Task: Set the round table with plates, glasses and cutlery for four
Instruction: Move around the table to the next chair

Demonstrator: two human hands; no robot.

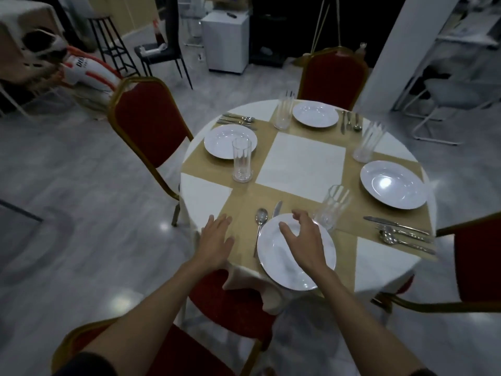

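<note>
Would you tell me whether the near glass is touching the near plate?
Cannot tell. In the head view the near glass base sits right at the near plate rim, partly behind the right hand, with no clear gap or contact.

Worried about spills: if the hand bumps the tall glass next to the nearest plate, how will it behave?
The glass is tall and narrow, so it probably tips easily. It looks empty, likely light. The right hand hovers close beside it.

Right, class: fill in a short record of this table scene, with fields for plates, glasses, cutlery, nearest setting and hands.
plates: four white, one per setting
glasses: four clear, upright
cutlery: a set at each setting
nearest setting: near plate overhangs the table edge; spoon and knife on its left, near glass at its upper right
left hand: open, flat on the tablecloth
right hand: open, over the near plate
</note>
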